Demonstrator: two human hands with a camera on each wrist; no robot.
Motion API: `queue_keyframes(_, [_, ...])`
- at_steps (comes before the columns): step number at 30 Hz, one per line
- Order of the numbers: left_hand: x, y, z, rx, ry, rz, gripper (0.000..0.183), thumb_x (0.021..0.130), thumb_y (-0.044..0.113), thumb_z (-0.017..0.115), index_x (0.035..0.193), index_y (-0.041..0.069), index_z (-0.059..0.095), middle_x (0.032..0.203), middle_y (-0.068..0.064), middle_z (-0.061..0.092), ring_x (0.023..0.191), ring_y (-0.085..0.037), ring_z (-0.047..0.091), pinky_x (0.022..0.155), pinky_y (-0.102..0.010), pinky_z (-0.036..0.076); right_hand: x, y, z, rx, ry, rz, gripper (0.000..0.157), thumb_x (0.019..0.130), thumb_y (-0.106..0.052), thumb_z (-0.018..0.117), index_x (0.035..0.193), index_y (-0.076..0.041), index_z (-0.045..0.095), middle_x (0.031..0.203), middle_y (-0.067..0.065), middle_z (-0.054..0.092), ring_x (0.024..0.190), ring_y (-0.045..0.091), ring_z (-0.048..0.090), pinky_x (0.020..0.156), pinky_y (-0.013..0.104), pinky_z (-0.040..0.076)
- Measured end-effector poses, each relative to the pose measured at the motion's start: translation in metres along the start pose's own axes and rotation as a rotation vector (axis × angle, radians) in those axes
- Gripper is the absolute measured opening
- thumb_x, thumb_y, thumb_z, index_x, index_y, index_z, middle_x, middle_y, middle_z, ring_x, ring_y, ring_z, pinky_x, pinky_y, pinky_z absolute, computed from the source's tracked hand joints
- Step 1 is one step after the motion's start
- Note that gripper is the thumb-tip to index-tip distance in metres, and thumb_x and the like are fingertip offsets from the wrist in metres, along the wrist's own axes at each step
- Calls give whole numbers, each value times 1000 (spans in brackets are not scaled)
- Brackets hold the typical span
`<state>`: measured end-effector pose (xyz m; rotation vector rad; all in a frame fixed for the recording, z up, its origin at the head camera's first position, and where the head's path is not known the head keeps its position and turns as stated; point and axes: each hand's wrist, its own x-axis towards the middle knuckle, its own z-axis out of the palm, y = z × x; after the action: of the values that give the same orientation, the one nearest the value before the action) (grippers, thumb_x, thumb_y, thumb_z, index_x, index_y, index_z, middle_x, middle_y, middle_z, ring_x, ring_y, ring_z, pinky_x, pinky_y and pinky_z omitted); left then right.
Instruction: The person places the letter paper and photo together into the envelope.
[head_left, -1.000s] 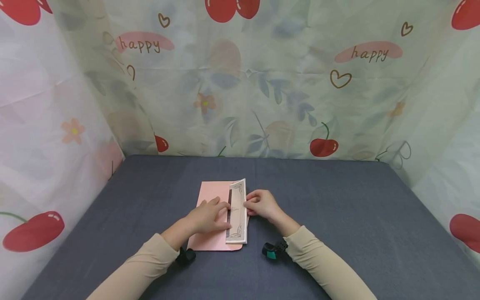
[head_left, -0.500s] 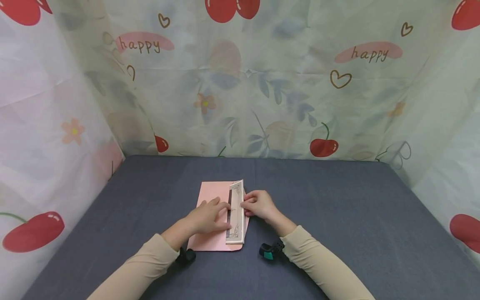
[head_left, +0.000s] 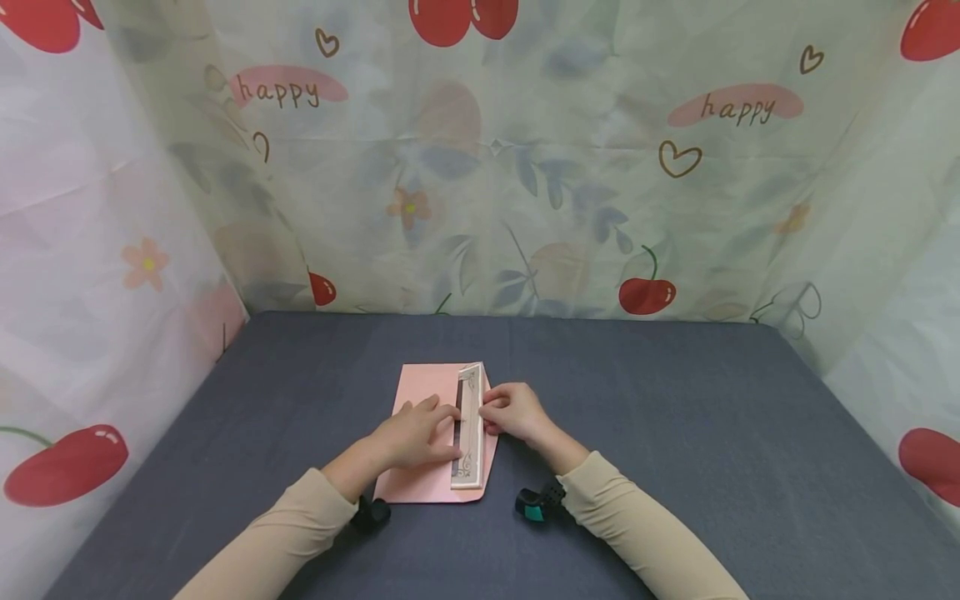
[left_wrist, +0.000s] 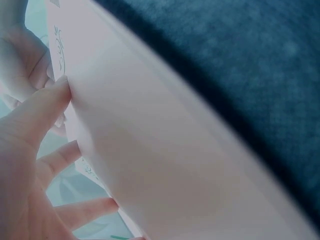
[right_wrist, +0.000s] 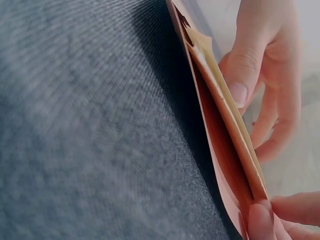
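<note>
A pink envelope [head_left: 420,379] lies on the table, and a folded cream paper [head_left: 471,425] with ornate corner print sits partly inside its right-hand mouth. My left hand [head_left: 411,435] rests on the envelope, its spread fingertips at the mouth's edge. In the left wrist view those fingers [left_wrist: 60,157] reach the edge of the envelope's pale surface. From the right, my right hand [head_left: 521,412] pinches the paper's outer edge. The right wrist view shows the paper's layered edge [right_wrist: 232,120] above the pink flap [right_wrist: 215,150], with a shadowed gap between. The paper's inserted part is hidden.
Dark grey cloth covers the table [head_left: 660,433]. Patterned curtains [head_left: 480,208] hang behind and along both sides. A black wrist device with a teal part [head_left: 534,507] sits beneath my right wrist, and another black device [head_left: 369,515] is under my left.
The folded paper has slid left, farther into the envelope, pushed by my right hand. More of the pink flap shows to its right. My left hand has stayed in place.
</note>
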<state>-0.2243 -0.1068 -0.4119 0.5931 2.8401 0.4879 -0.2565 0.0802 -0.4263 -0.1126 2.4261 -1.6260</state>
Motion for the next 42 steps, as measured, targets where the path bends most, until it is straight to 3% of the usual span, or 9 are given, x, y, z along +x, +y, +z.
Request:
queue_keyframes(5, [0,0,0,-6,0,-4,48,81,47,67,121,22,54,142,-22,41,126,-44,45,104,-60,32,0,1,3,10,-5,-11,24,82,2,63,105,8,62,84,18,70,56,6,60,56,24,55])
queue_keyframes(12, [-1,-1,0,-6,-7,-6,50,82,47,66,123,22,54,143,-23,39,128,-42,44,109,-59,27,-1,0,5,-7,-21,-20,26,81,2,64,106,8,63,80,14,68,53,6,59,53,22,54])
queue_keyframes(21, [0,-1,0,-7,-15,-23,50,81,48,66,124,24,53,144,-22,38,127,-50,40,99,-63,35,-1,-1,8,-15,-3,-30,30,79,2,66,108,7,60,80,14,68,51,6,58,51,22,53])
queue_keyframes(42, [2,-2,1,-7,-8,-26,50,81,48,67,123,25,53,145,-21,39,127,-49,41,99,-62,37,1,0,13,1,-4,-16,30,79,1,67,109,4,60,82,14,68,55,8,60,53,25,55])
